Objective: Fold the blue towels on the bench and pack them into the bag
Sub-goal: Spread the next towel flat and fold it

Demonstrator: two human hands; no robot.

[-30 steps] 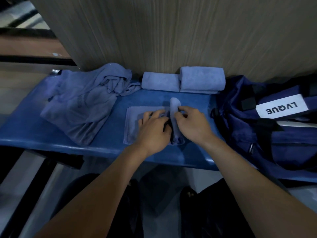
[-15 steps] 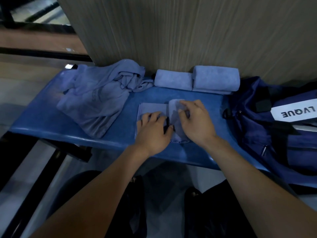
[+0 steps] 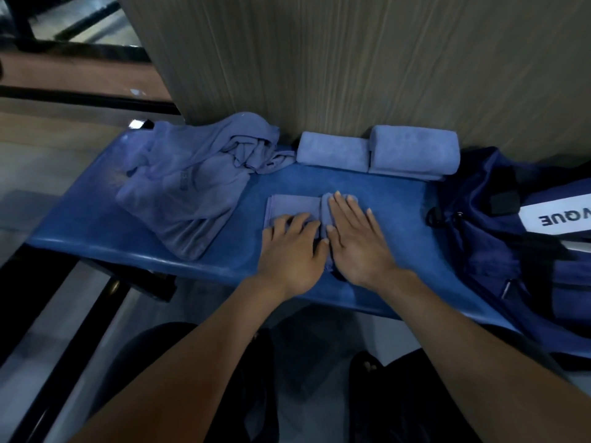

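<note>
Both hands lie flat w/ fingers straight on the half-rolled towel (image 3: 292, 207): left hand (image 3: 292, 247) presses the flat part still to roll, right hand (image 3: 355, 241) lies over the roll itself, thumbs nearly touching, nothing pinched. Going left to right w/ that towel as landmark: well to its left a loose pile (image 3: 195, 187) of unfolded blue cloth, prob. more towels, draped to the bench (image 3: 96, 231) front edge; behind it, against the wall, two finished rolls (image 3: 377, 151) side by side & touching; to its right, past bare bench, the bag (image 3: 511, 251), dark blue w/ a white label. Can't tell if the bag is open from this angle. Handling, as I judge it: cloth looks light, soft, limp, no stiffness, so a roll will likely spring loose if let go. Best hold is prob. a wrap round the roll's middle w/ fingers over the free edge, not by one end, which would let it unwind.
</note>
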